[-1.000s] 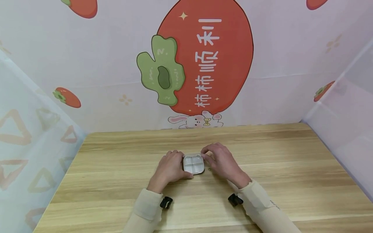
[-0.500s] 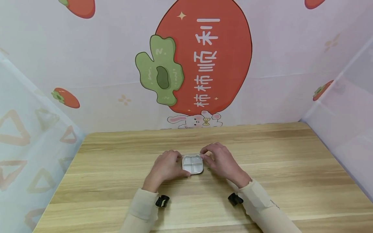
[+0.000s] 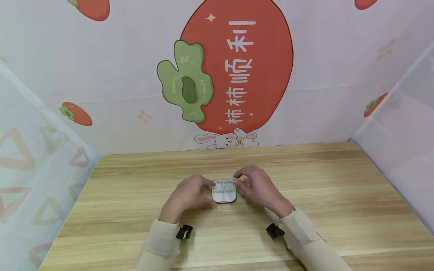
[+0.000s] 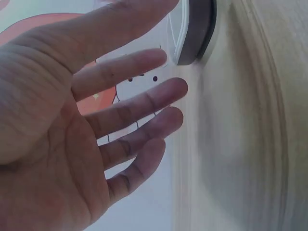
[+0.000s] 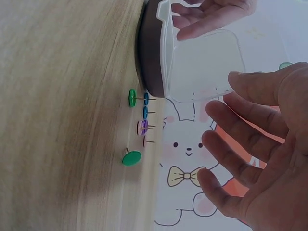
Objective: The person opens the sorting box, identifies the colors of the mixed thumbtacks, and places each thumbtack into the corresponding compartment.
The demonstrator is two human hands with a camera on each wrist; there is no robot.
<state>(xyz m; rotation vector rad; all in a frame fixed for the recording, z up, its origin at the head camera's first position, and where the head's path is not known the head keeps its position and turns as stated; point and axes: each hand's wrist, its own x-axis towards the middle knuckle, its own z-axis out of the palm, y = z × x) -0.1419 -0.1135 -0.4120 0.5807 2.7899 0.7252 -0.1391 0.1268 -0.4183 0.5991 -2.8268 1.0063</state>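
A small pill box (image 3: 224, 195) with a white inside and four-part divider sits on the table, its wall (image 5: 151, 57) dark brown. Its clear lid (image 5: 204, 60) is raised at the back. My right hand (image 3: 258, 187) is at the lid's right upper corner, thumb and index fingertips at its edge. To the left of the box is my left hand (image 3: 190, 194), fingers extended around that side and holding nothing; its palm (image 4: 53, 125) faces the camera in the left wrist view. Beside the box's right side, several thumbtacks, including a green thumbtack (image 5: 131, 158), lie on the table.
The wood-grain table (image 3: 135, 233) meets a printed back cloth (image 3: 118, 131) with a large red persimmon (image 3: 264, 75) and a rabbit. Pale cloth walls stand left and right. Black clips (image 3: 184, 232) sit at both cuffs.
My left hand has let go of the box's left side and drawn slightly left, its fingers spreading. My right hand stays at the lid corner. The view has shifted a little.
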